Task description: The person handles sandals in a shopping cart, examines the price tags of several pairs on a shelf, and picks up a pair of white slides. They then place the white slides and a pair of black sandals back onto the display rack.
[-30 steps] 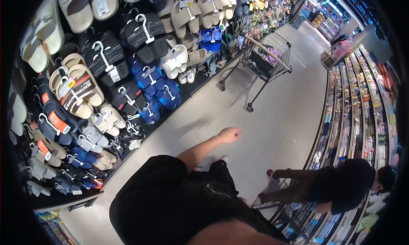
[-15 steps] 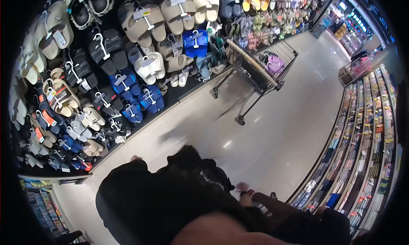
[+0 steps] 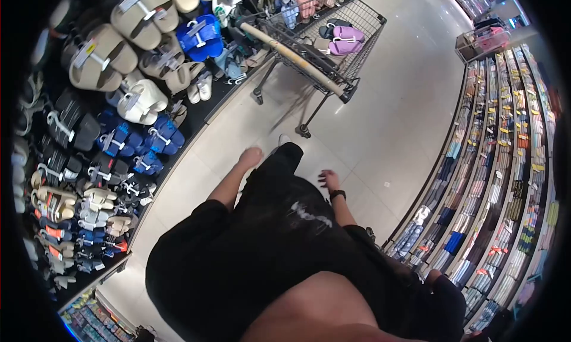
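My left hand (image 3: 251,157) hangs over the floor on the left of my body, apart from the shelf and the cart. Its fingers are too blurred to read. On the other side, my right hand (image 3: 328,180) has its fingers slightly bent and apart, with nothing in them; a dark watch (image 3: 338,194) is on that wrist. Ahead stands a shopping cart (image 3: 309,65) with a pale handlebar, and neither hand touches it. Purple slippers (image 3: 347,40) lie in its basket beside dark slippers (image 3: 331,27).
A tall display of hanging slippers (image 3: 143,101) runs along the left. Shelves of tightly packed folded goods (image 3: 476,187) curve along the right. A bin with pink items (image 3: 492,40) stands at the far right. Tiled floor (image 3: 398,104) lies between them.
The cart appears closer and further left in view. Both hands have swung forward into plain sight; before, they were mostly hidden beside my body. A foot now shows ahead.
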Demonstrator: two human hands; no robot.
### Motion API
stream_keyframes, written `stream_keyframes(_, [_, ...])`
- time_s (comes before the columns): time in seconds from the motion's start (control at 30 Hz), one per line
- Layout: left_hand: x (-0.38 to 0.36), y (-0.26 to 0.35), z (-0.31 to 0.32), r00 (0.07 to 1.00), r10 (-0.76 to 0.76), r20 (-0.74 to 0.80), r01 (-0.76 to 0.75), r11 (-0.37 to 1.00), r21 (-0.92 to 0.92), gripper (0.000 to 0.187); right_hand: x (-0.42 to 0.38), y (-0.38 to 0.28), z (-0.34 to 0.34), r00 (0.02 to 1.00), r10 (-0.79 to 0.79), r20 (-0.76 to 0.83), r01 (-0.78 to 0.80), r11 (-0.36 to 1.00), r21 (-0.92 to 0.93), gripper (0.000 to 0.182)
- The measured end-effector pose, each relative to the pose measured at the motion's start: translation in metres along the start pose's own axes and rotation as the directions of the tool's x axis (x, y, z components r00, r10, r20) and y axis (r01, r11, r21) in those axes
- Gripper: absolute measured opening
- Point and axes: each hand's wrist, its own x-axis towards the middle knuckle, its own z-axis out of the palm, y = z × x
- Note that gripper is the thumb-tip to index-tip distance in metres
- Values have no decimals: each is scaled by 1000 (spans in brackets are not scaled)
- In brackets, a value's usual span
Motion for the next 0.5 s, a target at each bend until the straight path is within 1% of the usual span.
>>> stream_keyframes(0.03, [36,24,-14,996,-12,-92,2,994,-107,37,11,26,-19,971,-122,208,168,961,-221,28])
stream_keyframes(0.07, [70,53,-27,964,-53,-262,-33,949,-313,42,27,49,-42,884,-185,430,364,848,-385,29])
stream_keyframes(0.1, [105,91,-66,996,-73,-51,33,833,-553,47,3,29,-66,973,-61,224,130,944,-305,31])
stream_keyframes(0.13, [114,153,-107,985,-173,0,78,441,-894,54,0,19,-93,996,88,14,-86,990,-113,32])
stream_keyframes(0.17, [135,184,-139,1000,-22,16,18,70,-997,65,-3,9,-120,953,231,-198,-203,967,153,34])
stream_keyframes(0.2, [165,201,-157,996,81,-33,-22,-137,-990,73,11,18,-153,840,413,-352,-221,853,473,35])
stream_keyframes(0.23, [171,234,-182,998,-53,-21,-38,-336,-941,59,15,12,-181,810,410,-420,-200,865,460,37])
stream_keyframes(0.27, [197,239,-182,988,-144,54,-7,-393,-919,42,13,8,-203,771,415,-483,-193,875,443,39])
stream_keyframes(0.3, [212,235,-175,987,-141,81,14,-425,-905,37,9,0,-214,779,408,-475,-204,882,424,39])
stream_keyframes(0.33, [212,235,-172,984,-140,105,31,-452,-892,35,5,-6,-223,789,403,-463,-215,888,407,40])
stream_keyframes(0.47, [203,233,-176,963,-248,104,0,-387,-922,33,43,-45,-221,821,479,-312,-402,872,279,40])
stream_keyframes(0.5, [199,233,-178,952,-290,95,-18,-363,-932,33,62,-52,-216,858,440,-263,-387,892,233,40])
